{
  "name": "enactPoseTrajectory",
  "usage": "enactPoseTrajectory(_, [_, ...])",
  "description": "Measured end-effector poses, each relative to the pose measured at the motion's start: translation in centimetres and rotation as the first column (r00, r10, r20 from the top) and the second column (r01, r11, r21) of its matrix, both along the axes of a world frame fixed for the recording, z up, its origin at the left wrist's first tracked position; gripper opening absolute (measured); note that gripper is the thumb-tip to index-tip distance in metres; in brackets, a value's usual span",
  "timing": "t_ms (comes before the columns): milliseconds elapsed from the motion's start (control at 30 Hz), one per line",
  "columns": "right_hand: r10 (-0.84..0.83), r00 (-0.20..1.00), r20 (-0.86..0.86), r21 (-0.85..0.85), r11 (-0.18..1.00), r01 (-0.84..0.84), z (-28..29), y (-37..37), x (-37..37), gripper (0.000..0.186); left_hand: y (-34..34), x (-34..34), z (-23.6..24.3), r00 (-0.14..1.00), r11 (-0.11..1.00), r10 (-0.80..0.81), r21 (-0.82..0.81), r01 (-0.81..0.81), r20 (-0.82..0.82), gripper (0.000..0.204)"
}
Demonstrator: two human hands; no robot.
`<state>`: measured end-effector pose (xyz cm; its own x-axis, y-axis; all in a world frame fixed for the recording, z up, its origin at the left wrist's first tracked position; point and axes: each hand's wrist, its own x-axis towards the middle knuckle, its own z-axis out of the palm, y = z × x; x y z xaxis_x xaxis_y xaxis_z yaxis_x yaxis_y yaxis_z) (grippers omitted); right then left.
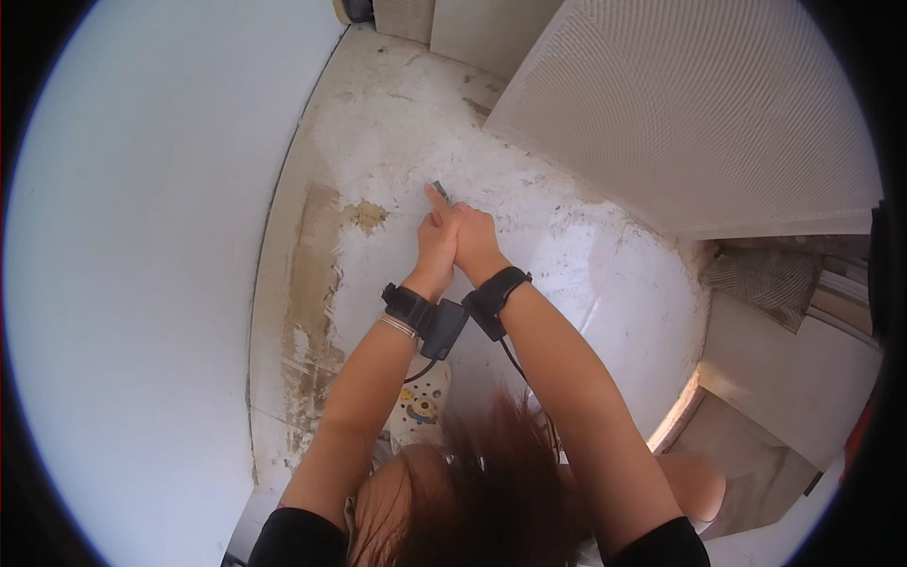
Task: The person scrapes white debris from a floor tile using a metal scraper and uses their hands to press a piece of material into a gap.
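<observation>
My left hand and my right hand are pressed together over the floor, straight ahead of me. Both are closed, and a finger stretches forward along a small, narrow tool with a grey-green end. Most of that tool is hidden inside my hands, so its exact kind does not show. Under its tip lies a pale, patchy floor with whitish residue and scrapes. A tan bare patch is just left of my hands. Black straps with small boxes sit on both wrists.
A smooth white wall runs along the left. A large panel with combed ridges leans at the upper right. More boards stand at the right, others at the far end. My patterned shoe is below my wrists.
</observation>
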<state>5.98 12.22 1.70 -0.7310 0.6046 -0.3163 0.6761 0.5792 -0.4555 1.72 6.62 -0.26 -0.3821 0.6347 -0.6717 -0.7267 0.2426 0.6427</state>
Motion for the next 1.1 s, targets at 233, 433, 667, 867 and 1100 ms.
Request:
enactPoseTrajectory(233, [0.122,0.992,-0.044,-0.024,0.992,-0.123,-1.6,2.8,5.3,0.036,1.7,2.1,3.5,0.883,0.967,-0.256,0.116,0.228,0.394,0.044])
enactPoseTrajectory(433, [0.294,0.907,0.3,-0.007,0.952,-0.306,6.8,11.0,15.4,0.029,3.1,0.8,2.8,0.706,0.85,-0.491,0.102,0.517,0.511,0.039])
enactPoseTrajectory(667, [0.108,0.94,0.325,0.076,0.987,-0.139,7.9,10.4,26.9,0.033,7.5,0.2,6.2,0.618,0.641,-0.716,-0.044,0.766,0.326,0.029])
enactPoseTrajectory(867, [-0.027,0.985,0.171,0.123,0.992,0.006,2.2,6.5,25.1,0.036,13.2,-4.5,13.6,0.61,0.578,-0.792,-0.275,0.768,0.039,0.026])
enactPoseTrajectory(1100, [0.111,0.994,-0.003,0.338,0.935,-0.104,-1.1,7.9,22.8,0.05,16.0,-1.2,16.4,0.336,0.321,-0.938,-0.569,0.757,-0.082,0.022])
